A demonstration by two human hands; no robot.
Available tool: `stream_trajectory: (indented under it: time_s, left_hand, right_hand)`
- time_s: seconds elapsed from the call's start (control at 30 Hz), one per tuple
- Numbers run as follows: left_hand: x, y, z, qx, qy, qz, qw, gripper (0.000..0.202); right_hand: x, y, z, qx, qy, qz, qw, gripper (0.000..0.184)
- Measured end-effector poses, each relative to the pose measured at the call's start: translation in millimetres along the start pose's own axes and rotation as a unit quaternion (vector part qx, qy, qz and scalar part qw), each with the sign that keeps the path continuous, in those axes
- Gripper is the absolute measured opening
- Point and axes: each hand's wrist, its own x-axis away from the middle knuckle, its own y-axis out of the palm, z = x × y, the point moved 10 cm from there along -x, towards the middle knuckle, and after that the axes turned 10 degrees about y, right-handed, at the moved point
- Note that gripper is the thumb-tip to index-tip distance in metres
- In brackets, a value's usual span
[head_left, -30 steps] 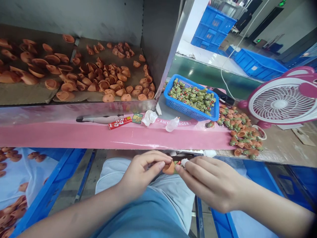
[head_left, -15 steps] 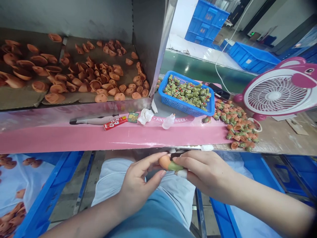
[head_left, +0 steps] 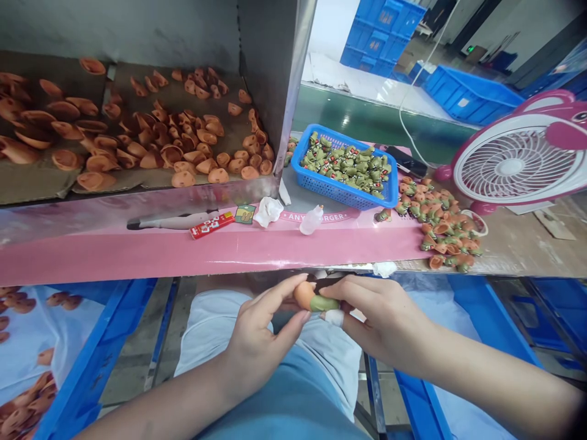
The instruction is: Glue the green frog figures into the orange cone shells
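Above my lap, just in front of the table edge, a small figurine with an orange rounded part and a green part (head_left: pixel 323 304) is held between both hands. My left hand (head_left: pixel 268 327) pinches the orange part (head_left: pixel 303 295) between thumb and fingers. The green part is gripped by my right hand (head_left: pixel 378 308), whose thumb has a white wrap (head_left: pixel 334 317) at its tip. Finished-looking pairs of orange and green pieces (head_left: pixel 447 229) lie in a pile on the table at the right. A blue basket (head_left: pixel 337 190) beyond holds many green pieces (head_left: pixel 351 164).
Orange hollow pieces (head_left: pixel 169 146) lie scattered inside a grey-walled booth at left. On the pink tabletop (head_left: pixel 257 253) are a small clear bottle (head_left: pixel 312 220), crumpled tissue (head_left: pixel 268 211) and a red packet (head_left: pixel 212 225). A pink fan (head_left: pixel 518 162) stands right. Blue crates (head_left: pixel 98 354) flank my legs.
My right thumb and fingers have shifted slightly on the green part, leaving more of it visible. Both hands stay at the same place, and the view has tilted a little.
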Motion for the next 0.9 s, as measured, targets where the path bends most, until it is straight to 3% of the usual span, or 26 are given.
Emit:
stream_trajectory:
  time_s: [0.23,0.6,0.67,0.73,0.83,0.9]
  left_hand:
    - [-2,2.4,-2,0.005,-0.017,-0.015,1.0,0.039]
    - [-5,2.9,3,-0.017,0.003,-0.016,1.0,0.037]
    - [-6,0.2,10,-0.069,0.044,-0.014,0.997,0.038]
    - [-6,-3.2,27,-0.15,0.126,-0.007,0.981,0.04]
    - [0,-4.0,59,-0.247,0.27,0.006,0.931,0.046]
    - [5,-2.7,74,-0.269,0.332,0.001,0.904,0.049]
  right_hand:
    - [0,0,8,-0.042,0.052,0.005,0.998,0.024]
    - [1,1,12,-0.042,0.054,0.021,0.997,0.024]
    - [1,-1,9,-0.023,0.037,0.034,0.998,0.022]
    - [3,-7,-2,0.012,-0.019,0.065,0.998,0.021]
    - [14,-21,-30,0.07,-0.143,0.127,0.979,0.02]
    - [23,-30,-45,0.088,-0.204,0.154,0.963,0.022]
